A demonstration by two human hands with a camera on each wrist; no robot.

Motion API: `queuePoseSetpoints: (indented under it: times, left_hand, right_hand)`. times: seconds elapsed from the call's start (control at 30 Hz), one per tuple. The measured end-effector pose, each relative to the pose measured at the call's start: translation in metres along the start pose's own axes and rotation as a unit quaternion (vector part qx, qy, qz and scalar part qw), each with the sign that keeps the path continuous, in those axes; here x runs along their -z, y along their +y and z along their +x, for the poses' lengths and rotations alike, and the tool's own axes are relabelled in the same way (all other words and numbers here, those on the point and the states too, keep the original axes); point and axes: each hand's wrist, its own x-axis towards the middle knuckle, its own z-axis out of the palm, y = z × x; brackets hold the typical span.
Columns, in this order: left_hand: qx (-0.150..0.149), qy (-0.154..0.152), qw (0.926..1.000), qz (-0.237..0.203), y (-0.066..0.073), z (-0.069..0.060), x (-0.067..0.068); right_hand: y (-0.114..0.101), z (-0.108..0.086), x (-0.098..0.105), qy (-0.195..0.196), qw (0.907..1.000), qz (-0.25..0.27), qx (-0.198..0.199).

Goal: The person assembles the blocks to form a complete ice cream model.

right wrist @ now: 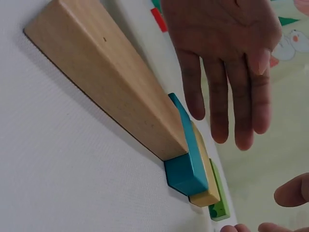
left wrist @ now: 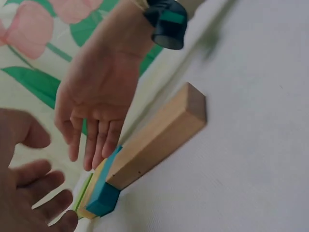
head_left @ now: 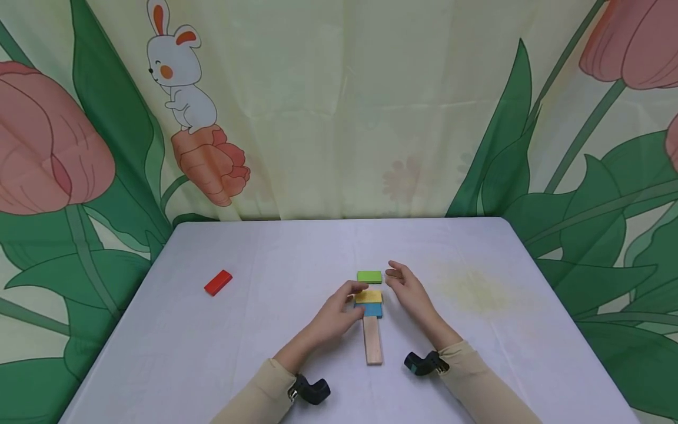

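Nearest are the two sleeves (head_left: 258,396), pale beige, each with a dark camera (head_left: 315,391) strapped at the wrist. Between the forearms the plank (head_left: 372,346), plain wood, lies lengthwise on the white table (head_left: 159,359), pointing away from the person.

Its far end meets the blue block (head_left: 373,310), which lies crosswise, so the two form a T. The left hand (head_left: 336,312) is at the left end of this block, thumb and fingers apart and loosely extended; whether a fingertip touches it I cannot tell. Against the blue block's far side sits the yellow block (head_left: 371,297), parallel to it, with the left forefinger near its left end.

The right hand (head_left: 412,293) hovers to the right of the row, its fingers relaxed, slightly bent and holding nothing. Just beyond the yellow block, across a narrow gap, lies the green block (head_left: 369,277), also crosswise. Well apart to the left, the red block (head_left: 218,282) lies at a slant.

Behind the table hangs a curtain (head_left: 339,118) printed with tulips and a white rabbit (head_left: 182,70).
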Motion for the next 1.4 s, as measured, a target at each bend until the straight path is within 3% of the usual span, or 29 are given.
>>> queuePoseSetpoints:
  times: [0.13,0.33,0.6,0.9,1.4]
  left_hand:
    - [0.031,0.050,0.9949,-0.082,-0.002,0.012,0.002]
    - [0.058,0.050,0.9882,-0.132,-0.008,0.022,0.003]
    - [0.059,0.036,0.9878,-0.140,-0.015,0.024,0.002]
    - [0.074,0.036,0.9887,-0.125,-0.018,0.019,0.004]
    - [0.065,0.018,0.9887,-0.134,-0.018,0.009,0.002]
  right_hand:
    - [0.001,0.003,0.001,-0.017,0.9976,0.060,-0.028]
    - [0.004,0.003,0.002,-0.047,0.9904,0.123,-0.043]
    - [0.006,0.001,0.001,-0.062,0.9882,0.134,-0.038]
    - [0.004,-0.003,0.000,-0.065,0.9875,0.134,-0.052]
    - [0.004,-0.014,0.000,-0.075,0.9874,0.131,-0.048]
